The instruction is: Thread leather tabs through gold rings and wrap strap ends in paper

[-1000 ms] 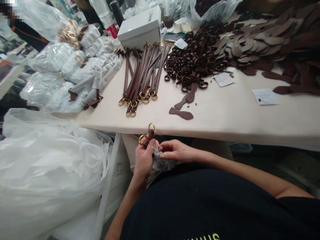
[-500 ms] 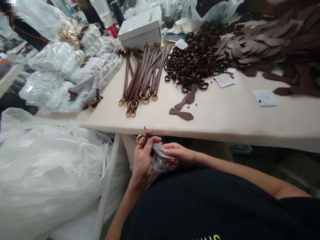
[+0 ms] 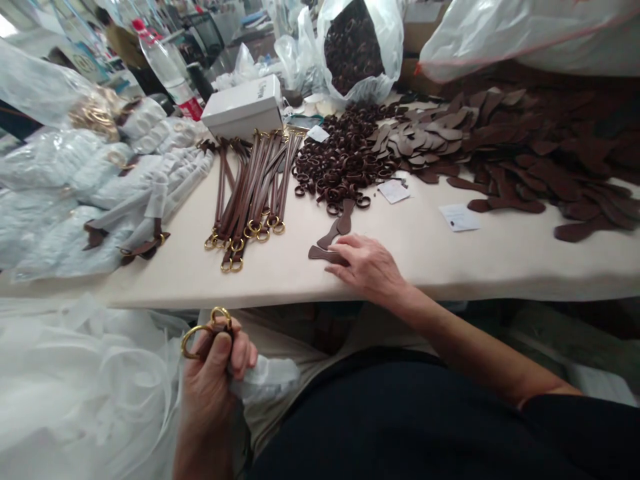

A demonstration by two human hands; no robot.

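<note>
My left hand (image 3: 213,373) is closed around the end of a brown leather strap (image 3: 205,343), below the table's front edge. Two gold rings stick out above my thumb, and white wrapping (image 3: 267,379) trails from the hand to the right. Over the table, my right hand (image 3: 370,267) has its fingers and thumb on either side of a brown leather tab (image 3: 320,253), whose right end they cover. Just beyond it lie two more overlapping leather tabs (image 3: 344,220). Several straps with gold rings (image 3: 253,180) lie in a bundle to the left.
A heap of small leather loops (image 3: 340,153) lies behind my right hand, with piled leather pieces (image 3: 525,160) farther right. White wrapped bundles (image 3: 60,167) sit at left. A white box (image 3: 245,107), a bottle (image 3: 167,67) and paper slips (image 3: 459,218) are on the table.
My right hand has let go of the white wrapping and moved up to the leather tab on the table. My left hand still holds the ringed strap, now lower and farther left in view.
</note>
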